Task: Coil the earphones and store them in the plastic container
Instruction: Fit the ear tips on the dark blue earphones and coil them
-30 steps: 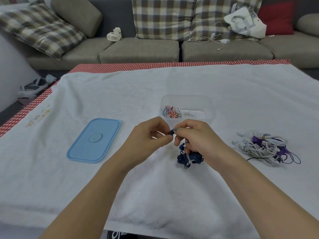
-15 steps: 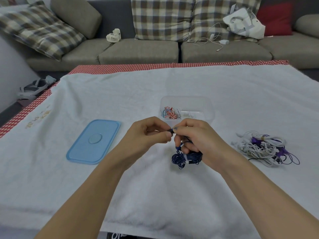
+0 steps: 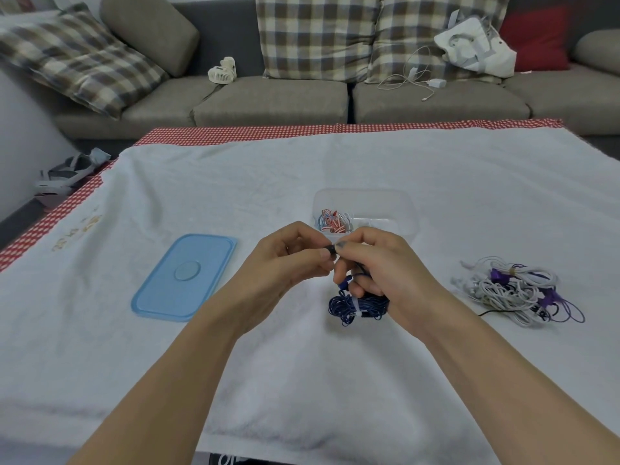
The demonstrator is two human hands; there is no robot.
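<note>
Earphones over white towel, sofa behind

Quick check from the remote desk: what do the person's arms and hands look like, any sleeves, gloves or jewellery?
Both forearms are bare to the frame edge, no sleeves showing. The left hand and right hand wear no gloves, and no rings or watch are visible.

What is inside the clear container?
The container holds a red, white and blue earphone coil at its left end. The hands cover its near wall, so anything there is hidden.
</note>
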